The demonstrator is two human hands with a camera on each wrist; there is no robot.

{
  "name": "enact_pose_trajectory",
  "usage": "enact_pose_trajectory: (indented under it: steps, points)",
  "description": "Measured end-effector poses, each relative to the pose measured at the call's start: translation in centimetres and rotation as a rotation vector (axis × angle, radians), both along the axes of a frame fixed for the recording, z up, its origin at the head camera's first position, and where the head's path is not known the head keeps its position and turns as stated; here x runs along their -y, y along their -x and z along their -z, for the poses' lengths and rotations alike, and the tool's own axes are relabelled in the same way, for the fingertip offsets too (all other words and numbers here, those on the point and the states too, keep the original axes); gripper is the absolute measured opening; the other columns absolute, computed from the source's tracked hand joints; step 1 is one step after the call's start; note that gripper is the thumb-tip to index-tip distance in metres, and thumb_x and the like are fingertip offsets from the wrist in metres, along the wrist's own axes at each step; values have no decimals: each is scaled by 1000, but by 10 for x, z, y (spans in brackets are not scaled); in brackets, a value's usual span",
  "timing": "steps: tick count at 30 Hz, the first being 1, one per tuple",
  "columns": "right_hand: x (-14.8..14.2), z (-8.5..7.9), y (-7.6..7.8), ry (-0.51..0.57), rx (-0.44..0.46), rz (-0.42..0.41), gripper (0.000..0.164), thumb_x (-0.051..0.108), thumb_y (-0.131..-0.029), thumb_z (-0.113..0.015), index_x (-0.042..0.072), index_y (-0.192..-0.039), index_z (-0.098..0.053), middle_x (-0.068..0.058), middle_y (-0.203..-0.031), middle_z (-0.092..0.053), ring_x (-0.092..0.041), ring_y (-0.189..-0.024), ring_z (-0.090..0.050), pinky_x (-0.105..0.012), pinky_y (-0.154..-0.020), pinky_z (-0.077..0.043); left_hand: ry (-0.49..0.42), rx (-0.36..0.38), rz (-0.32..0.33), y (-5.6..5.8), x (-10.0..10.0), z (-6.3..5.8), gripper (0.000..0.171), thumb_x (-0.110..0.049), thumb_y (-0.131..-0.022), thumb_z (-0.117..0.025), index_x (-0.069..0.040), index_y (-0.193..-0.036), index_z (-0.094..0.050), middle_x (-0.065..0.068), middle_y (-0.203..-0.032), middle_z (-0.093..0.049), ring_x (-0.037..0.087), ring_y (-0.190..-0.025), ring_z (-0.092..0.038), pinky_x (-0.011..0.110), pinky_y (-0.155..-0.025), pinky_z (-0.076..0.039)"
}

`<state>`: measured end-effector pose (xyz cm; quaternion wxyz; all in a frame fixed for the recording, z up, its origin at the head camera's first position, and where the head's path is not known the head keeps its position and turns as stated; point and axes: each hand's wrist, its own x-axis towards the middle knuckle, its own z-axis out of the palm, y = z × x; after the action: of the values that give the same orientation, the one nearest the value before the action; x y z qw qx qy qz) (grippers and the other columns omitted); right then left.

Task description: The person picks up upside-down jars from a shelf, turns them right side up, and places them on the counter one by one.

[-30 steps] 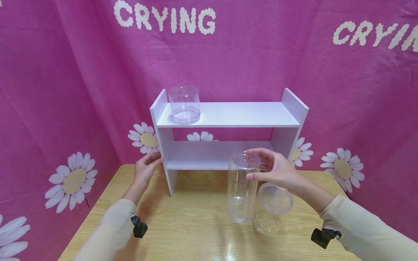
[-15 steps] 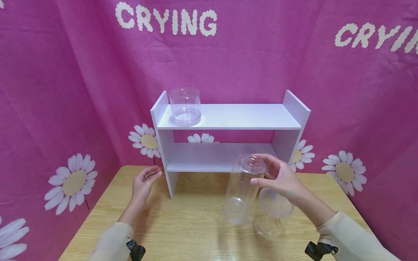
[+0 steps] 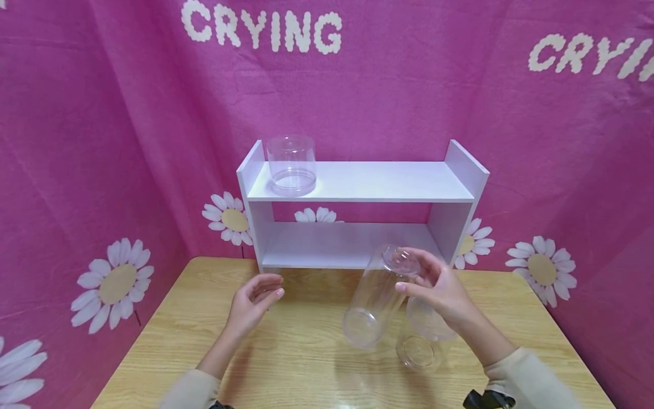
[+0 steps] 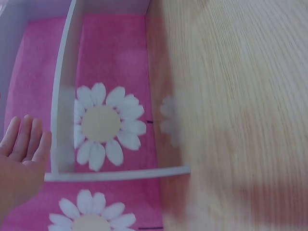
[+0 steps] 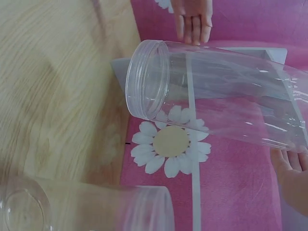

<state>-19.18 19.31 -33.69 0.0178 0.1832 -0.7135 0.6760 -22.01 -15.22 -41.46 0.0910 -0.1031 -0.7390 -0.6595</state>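
My right hand [image 3: 441, 289] grips a tall clear plastic jar [image 3: 373, 304] near its upper end. The jar tilts above the table, its lower end leaning left. In the right wrist view that lower end of the jar [image 5: 231, 96] carries a ringed band. My left hand [image 3: 250, 304] is in front of the shelf's left side, holding nothing. Its fingers [image 4: 21, 142] look loosely straight in the left wrist view. A second clear jar [image 3: 419, 352] stands on the table beside and partly behind my right hand.
A white two-tier shelf [image 3: 383, 180] stands at the back of the wooden table [image 3: 306, 363]. A short, wide clear jar [image 3: 292, 167] sits at the left of its top tier. Pink cloth [image 3: 388, 85] with daisies hangs behind and beside the table.
My left hand has let go of the shelf's left side and moved right, toward the jar. The tall jar in my right hand has tipped from nearly upright, its lower end swinging left.
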Motion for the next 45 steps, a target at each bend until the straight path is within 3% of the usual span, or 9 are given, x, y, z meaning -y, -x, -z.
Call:
enact_pose_trajectory:
  steps: [2, 5, 9, 13, 22, 29, 37, 45]
  points:
    - [1, 3, 1, 28, -7, -12, 52, -7, -81, -67, 15, -127, -53, 18, -115, -63, 2, -101, -64, -14, -86, -54, 25, -37, 49, 0, -6, 0, 32, 3, -84, -67, 11, -114, -60, 28, -114, -64, -4, -94, -62, 17, -91, -54]
    - [3, 8, 3, 52, -8, -21, 52, -8, -82, -66, 14, -127, -52, 18, -116, -63, 2, -102, -64, -14, -88, -54, 88, -94, 103, 0, -14, 2, 34, 1, -83, -69, 10, -115, -59, 28, -115, -64, -3, -98, -62, 24, -96, -54]
    - [7, 13, 5, 51, 34, -23, 53, -5, -83, -67, 9, -131, -50, 16, -115, -64, 1, -103, -64, -15, -88, -54, 181, -130, 154, -1, -25, 4, 40, -4, -82, -71, 6, -119, -59, 23, -117, -65, 20, -108, -65, 37, -101, -51]
    - [13, 15, 7, 35, 59, -24, 57, -3, -83, -68, 0, -134, -44, 14, -116, -64, 1, -104, -64, -15, -89, -54, 234, -95, 209, -4, -36, 3, 48, -10, -82, -74, 3, -124, -56, 18, -123, -64, 36, -118, -59, 41, -107, -46]
    - [25, 16, 9, 49, 94, -37, 62, -1, -83, -69, -4, -137, -39, 16, -115, -63, 1, -105, -63, -16, -88, -54, 323, -39, 302, -8, -50, 1, 59, -24, -81, -76, -4, -131, -52, 14, -132, -59, 32, -125, -54, 46, -111, -41]
    - [33, 16, 10, 56, 90, -52, 64, 1, -82, -70, -6, -137, -38, 15, -115, -62, 0, -105, -62, -17, -90, -54, 335, -8, 385, -9, -59, 3, 68, -22, -75, -81, -5, -133, -50, 15, -135, -57, 32, -129, -51, 50, -114, -36]
    - [38, 18, 11, 33, 111, -46, 69, 2, -81, -72, -7, -139, -36, 13, -115, -60, 0, -103, -62, -18, -89, -54, 349, -6, 394, -13, -66, 6, 77, -19, -70, -84, 1, -135, -47, 17, -132, -58, 35, -126, -53, 50, -111, -40]
    - [39, 20, 10, 10, 122, -29, 69, 4, -81, -72, -5, -140, -37, 0, -124, -58, 1, -104, -62, -17, -90, -54, 352, -27, 384, -16, -67, 8, 69, -20, -71, -84, -2, -130, -52, 15, -128, -61, 33, -120, -58, 43, -107, -46]
